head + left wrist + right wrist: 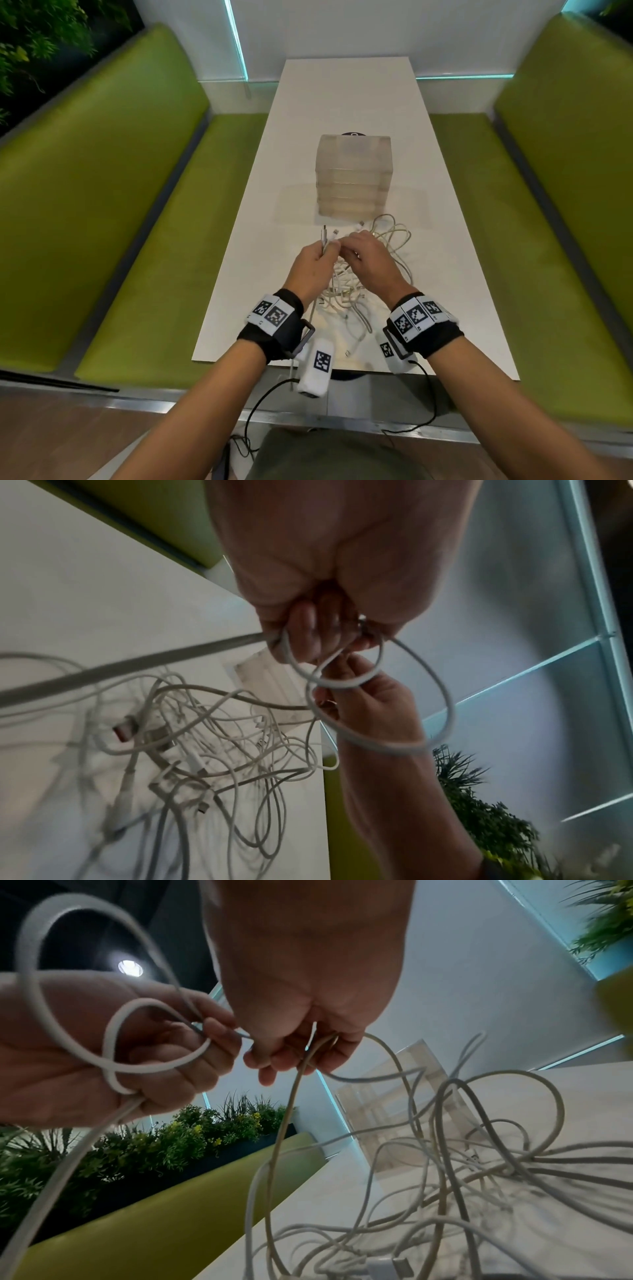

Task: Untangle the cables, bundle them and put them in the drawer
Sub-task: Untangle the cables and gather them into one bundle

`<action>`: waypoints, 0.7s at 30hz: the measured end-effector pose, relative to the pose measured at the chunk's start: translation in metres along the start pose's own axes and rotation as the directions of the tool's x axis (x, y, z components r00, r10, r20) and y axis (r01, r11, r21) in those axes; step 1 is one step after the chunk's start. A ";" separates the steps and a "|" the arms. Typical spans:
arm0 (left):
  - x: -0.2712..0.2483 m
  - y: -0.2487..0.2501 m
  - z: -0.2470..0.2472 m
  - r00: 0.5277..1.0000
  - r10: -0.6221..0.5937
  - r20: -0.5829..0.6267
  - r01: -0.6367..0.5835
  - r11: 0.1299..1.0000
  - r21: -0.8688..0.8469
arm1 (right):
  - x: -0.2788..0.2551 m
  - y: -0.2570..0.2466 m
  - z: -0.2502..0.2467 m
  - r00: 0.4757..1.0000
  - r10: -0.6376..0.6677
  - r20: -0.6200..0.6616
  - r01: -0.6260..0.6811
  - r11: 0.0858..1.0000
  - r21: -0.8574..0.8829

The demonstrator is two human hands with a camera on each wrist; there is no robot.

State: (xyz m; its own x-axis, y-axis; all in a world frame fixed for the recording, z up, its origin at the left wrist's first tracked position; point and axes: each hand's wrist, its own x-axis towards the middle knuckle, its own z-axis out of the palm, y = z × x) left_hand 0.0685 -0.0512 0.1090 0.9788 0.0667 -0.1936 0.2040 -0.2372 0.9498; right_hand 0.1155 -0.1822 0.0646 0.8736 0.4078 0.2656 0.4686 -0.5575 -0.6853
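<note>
Up close, on the long white surface (308, 102), just short of the frosted translucent stack of plastic drawers (354, 178), lies a tangle of white cables (352, 291), above which the left hand (310, 265) grips looped cable ends and the right hand (368, 258) pinches one strand.

Your left hand (313, 262) and right hand (368, 255) are raised close together above the worktop's near end, forearms reaching forward with banded wrists, each hand's fingers (267, 1053) curled and pinching white cable strands (342, 683).
</note>
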 end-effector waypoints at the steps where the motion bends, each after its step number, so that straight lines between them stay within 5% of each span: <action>1: 0.000 0.000 -0.001 1.000 0.014 -0.014 -0.014 1.000 0.015 | 0.001 0.002 -0.001 1.000 0.008 0.012 -0.008 1.000 -0.009; 12: -0.015 0.023 -0.051 0.955 0.088 -0.285 -0.132 0.981 -0.141 | -0.014 0.071 -0.003 0.964 0.264 0.045 -0.258 0.960 -0.108; 16: -0.013 0.001 -0.051 0.971 0.111 -0.213 -0.113 0.994 0.003 | -0.010 0.062 -0.006 0.979 0.204 0.011 -0.199 0.961 -0.191; 21: -0.012 -0.011 -0.022 0.998 0.062 0.025 -0.066 0.961 0.270 | -0.008 0.028 -0.004 0.998 0.066 -0.004 -0.066 0.979 -0.194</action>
State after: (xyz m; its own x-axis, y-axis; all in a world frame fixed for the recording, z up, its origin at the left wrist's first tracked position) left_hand 0.0537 -0.0278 0.1060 0.9897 0.0280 -0.1406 0.1360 -0.4937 0.8589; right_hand 0.1225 -0.2040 0.0457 0.9031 0.3674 0.2221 0.4268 -0.7126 -0.5568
